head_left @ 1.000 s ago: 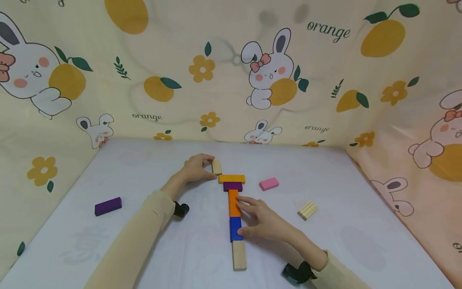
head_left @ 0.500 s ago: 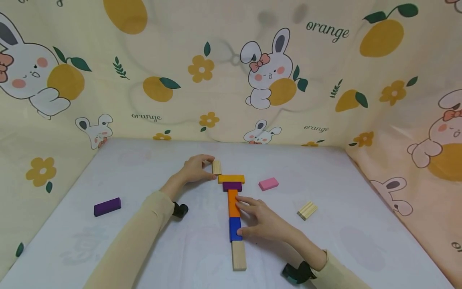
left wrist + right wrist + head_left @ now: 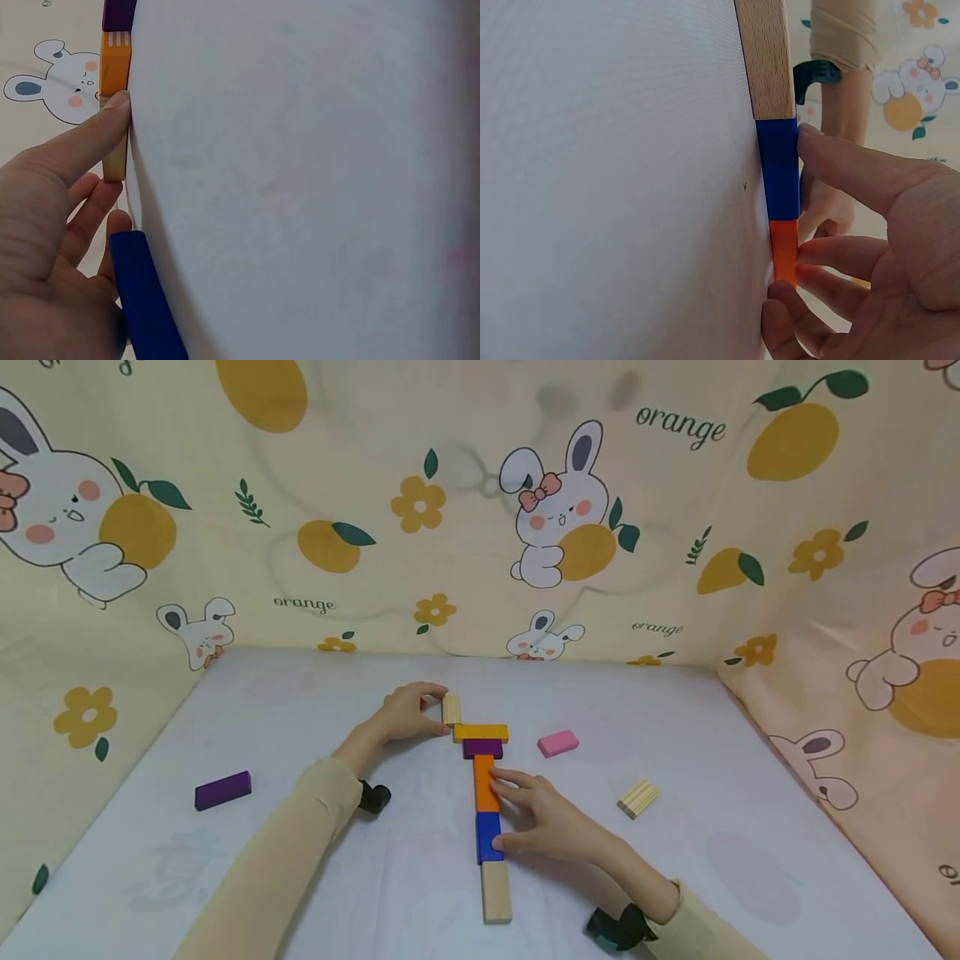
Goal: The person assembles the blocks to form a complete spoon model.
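Note:
My left hand (image 3: 407,711) pinches a small plain wooden block (image 3: 451,709) by its ends, at the left corner of a yellow block (image 3: 481,733). A short purple block (image 3: 482,748) lies against the yellow one. From there a line runs toward me: an orange block (image 3: 484,783), a blue block (image 3: 488,837), then a plain wooden block (image 3: 496,893). My right hand (image 3: 555,820) rests along this line, fingertips on the orange block and thumb on the blue one, fingers spread. Below the left fingers, the left wrist view shows another blue block (image 3: 146,296), hidden in the head view.
A long purple block (image 3: 223,790) lies at the left of the white tabletop (image 3: 360,893). To the right are a pink block (image 3: 558,742) and a striped wooden block (image 3: 639,798). A patterned cloth (image 3: 465,552) hangs behind and around the table.

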{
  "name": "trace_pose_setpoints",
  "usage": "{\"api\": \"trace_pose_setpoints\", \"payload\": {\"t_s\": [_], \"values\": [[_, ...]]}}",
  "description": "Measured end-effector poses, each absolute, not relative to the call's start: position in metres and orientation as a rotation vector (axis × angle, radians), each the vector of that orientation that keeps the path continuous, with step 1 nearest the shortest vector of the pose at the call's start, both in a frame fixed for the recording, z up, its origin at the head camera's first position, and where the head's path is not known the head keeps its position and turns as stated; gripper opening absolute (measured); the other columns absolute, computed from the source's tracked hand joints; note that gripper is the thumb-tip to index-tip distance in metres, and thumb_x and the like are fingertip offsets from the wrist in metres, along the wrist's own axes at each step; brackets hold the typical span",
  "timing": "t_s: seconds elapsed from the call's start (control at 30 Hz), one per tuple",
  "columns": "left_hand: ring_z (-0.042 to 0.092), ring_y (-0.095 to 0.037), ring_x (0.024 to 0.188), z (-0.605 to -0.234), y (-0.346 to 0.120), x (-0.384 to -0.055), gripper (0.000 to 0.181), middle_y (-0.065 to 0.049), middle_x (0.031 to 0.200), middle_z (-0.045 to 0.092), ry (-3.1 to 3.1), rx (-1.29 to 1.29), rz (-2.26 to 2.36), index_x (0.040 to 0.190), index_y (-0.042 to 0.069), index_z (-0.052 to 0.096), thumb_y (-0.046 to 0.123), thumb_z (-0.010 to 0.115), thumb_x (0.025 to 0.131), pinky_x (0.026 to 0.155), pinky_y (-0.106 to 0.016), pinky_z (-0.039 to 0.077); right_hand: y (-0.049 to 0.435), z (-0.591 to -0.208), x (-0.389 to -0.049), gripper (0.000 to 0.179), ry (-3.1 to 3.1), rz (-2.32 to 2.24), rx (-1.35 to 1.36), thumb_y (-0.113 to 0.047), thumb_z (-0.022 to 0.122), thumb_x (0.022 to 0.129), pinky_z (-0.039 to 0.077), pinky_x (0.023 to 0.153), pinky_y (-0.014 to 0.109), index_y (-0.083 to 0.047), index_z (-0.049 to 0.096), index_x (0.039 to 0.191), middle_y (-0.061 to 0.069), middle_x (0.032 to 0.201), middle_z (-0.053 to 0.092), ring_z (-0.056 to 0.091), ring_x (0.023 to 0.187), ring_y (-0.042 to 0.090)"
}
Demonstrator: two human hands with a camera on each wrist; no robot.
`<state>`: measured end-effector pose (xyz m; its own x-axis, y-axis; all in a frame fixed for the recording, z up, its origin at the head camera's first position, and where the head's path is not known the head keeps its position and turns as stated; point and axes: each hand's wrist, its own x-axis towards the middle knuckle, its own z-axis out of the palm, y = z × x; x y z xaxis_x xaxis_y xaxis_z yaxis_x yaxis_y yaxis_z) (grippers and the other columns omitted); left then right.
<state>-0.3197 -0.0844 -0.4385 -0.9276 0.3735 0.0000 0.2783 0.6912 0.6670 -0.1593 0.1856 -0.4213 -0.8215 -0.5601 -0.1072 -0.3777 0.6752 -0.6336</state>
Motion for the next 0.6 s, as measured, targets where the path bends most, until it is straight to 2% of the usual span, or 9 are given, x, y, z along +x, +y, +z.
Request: {"api": "trace_pose_setpoints", "payload": {"t_s": [0.6], "values": [[0.053,-0.026,0.111,-0.4379,-0.0827,-0.318,0.071,-0.004,0.135,0.056,2.741,0.527,1.081,0.141,0.012,0.054,0.028,0.085,0.079,0.095,-0.042,0.045,0.1872,-0.4238,-0.1595,0.077,2.593,-0.904,-0.76,-0.041,0.078,0.084,0.033,0.106,0.056,-0.014,0.045,0.149,0.002,0.156,0.032,0.028,0.14,0.033]]}}
